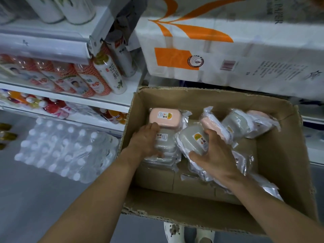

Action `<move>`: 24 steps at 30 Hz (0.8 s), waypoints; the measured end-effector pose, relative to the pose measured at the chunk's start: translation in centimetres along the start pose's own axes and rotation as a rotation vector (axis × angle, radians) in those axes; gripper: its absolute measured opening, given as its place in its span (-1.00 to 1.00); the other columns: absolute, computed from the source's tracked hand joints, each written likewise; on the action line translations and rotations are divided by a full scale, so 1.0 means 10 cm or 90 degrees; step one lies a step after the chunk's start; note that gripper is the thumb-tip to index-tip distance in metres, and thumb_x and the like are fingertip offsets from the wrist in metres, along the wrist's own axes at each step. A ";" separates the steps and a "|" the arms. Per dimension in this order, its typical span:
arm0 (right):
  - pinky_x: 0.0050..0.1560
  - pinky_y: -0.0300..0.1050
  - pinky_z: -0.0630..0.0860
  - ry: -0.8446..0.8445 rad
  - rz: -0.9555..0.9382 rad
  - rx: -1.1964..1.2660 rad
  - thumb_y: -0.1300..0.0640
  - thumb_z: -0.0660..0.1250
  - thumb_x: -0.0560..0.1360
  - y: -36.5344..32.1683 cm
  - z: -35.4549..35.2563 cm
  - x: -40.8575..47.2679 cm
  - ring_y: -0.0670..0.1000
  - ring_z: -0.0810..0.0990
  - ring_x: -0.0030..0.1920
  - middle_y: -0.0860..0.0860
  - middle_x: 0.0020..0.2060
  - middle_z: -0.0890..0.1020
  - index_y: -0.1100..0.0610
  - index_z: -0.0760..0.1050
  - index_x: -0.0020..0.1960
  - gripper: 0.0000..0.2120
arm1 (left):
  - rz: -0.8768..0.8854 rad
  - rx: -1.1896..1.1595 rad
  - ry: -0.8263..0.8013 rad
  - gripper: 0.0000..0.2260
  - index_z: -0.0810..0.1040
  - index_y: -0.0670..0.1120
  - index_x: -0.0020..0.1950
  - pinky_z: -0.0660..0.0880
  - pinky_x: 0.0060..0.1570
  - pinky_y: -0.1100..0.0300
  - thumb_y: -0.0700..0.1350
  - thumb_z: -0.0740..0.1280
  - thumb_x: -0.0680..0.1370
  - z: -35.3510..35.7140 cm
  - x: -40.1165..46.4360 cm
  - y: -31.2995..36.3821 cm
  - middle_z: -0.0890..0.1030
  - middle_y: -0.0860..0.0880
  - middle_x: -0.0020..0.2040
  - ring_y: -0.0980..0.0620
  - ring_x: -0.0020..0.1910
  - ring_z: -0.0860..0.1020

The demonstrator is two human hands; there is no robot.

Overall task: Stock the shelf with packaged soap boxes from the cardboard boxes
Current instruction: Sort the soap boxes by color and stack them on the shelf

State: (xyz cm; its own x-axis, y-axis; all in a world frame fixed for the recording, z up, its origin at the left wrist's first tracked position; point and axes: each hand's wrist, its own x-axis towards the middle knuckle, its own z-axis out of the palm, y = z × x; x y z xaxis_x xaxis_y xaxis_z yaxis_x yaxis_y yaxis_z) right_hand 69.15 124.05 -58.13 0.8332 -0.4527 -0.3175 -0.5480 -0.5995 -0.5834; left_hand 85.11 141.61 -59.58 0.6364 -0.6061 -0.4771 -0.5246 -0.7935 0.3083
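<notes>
An open cardboard box (pixel 289 165) holds several plastic-wrapped soap boxes, some pink, some grey-white. My left hand (pixel 145 142) grips a stack of grey-white soap boxes (pixel 164 146) at the box's left side, fingers over the top and thumb at the near edge. A pink soap box (pixel 164 118) lies just beyond that stack. My right hand (pixel 215 155) grips a tilted grey-white soap box (pixel 194 139) in the middle, thumb on its near side. More wrapped soap boxes (pixel 238 125) lean at the back right.
A large white and orange paper-roll pack (pixel 228 55) sits on the shelf above the box. White shelves (pixel 108 100) on the left carry bottles and cans. A shrink-wrapped pack of water bottles (pixel 64 148) lies on the grey floor at left.
</notes>
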 end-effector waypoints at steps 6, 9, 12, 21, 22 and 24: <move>0.20 0.07 0.44 -0.054 0.074 -0.121 -0.22 0.44 0.31 0.27 -0.15 0.04 0.13 0.45 0.24 0.05 0.29 0.45 0.02 0.15 0.42 -0.17 | 0.049 -0.111 -0.095 -0.23 0.30 0.07 0.34 0.32 0.37 0.03 0.01 0.63 0.24 0.22 -0.15 0.03 0.32 0.04 0.35 0.00 0.36 0.28; 0.21 0.09 0.44 -0.097 0.071 -0.122 -0.23 0.44 0.31 0.36 -0.20 0.03 0.10 0.43 0.25 0.02 0.29 0.43 -0.01 0.14 0.40 -0.19 | 0.071 -0.098 -0.084 -0.11 0.22 0.10 0.48 0.22 0.45 0.06 0.01 0.62 0.27 0.30 -0.23 0.02 0.24 0.08 0.43 0.03 0.41 0.17; 0.23 0.10 0.42 -0.128 0.077 -0.167 -0.19 0.45 0.31 0.37 -0.26 0.04 0.10 0.41 0.27 0.03 0.28 0.42 0.00 0.12 0.38 -0.20 | 0.095 -0.048 -0.072 -0.09 0.19 0.11 0.52 0.23 0.43 0.09 0.05 0.60 0.28 0.34 -0.29 0.03 0.23 0.08 0.41 0.04 0.40 0.15; 0.28 0.11 0.36 -0.226 0.101 -0.343 -0.11 0.51 0.30 0.37 -0.19 0.06 0.18 0.33 0.38 0.13 0.39 0.33 0.08 -0.02 0.50 -0.01 | 0.105 -0.090 -0.050 -0.14 0.21 0.14 0.50 0.25 0.38 0.14 0.20 0.55 0.31 0.43 -0.45 -0.03 0.23 0.12 0.36 0.12 0.39 0.13; 0.28 0.11 0.37 -0.221 0.099 -0.333 -0.13 0.51 0.30 0.36 -0.19 0.07 0.17 0.33 0.38 0.12 0.38 0.34 0.08 -0.01 0.49 -0.02 | 0.089 -0.153 -0.057 -0.24 0.26 0.13 0.49 0.23 0.40 0.16 0.22 0.50 0.37 0.44 -0.46 -0.04 0.25 0.15 0.35 0.16 0.38 0.13; 0.26 0.11 0.40 -0.212 0.098 -0.313 -0.16 0.50 0.30 0.32 -0.20 0.11 0.16 0.37 0.35 0.10 0.34 0.37 0.07 0.02 0.46 -0.05 | 0.059 -0.299 -0.036 -0.54 0.41 0.13 0.40 0.23 0.43 0.13 0.14 0.39 0.52 0.47 -0.50 -0.06 0.35 0.16 0.30 0.22 0.35 0.20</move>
State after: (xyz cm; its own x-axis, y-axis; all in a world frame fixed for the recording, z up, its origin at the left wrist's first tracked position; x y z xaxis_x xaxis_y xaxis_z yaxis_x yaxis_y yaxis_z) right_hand 68.15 120.25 -58.85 0.6771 -0.3748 -0.6333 -0.5668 -0.8145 -0.1239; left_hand 79.65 145.37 -61.24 0.5605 -0.6822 -0.4695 -0.2571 -0.6822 0.6844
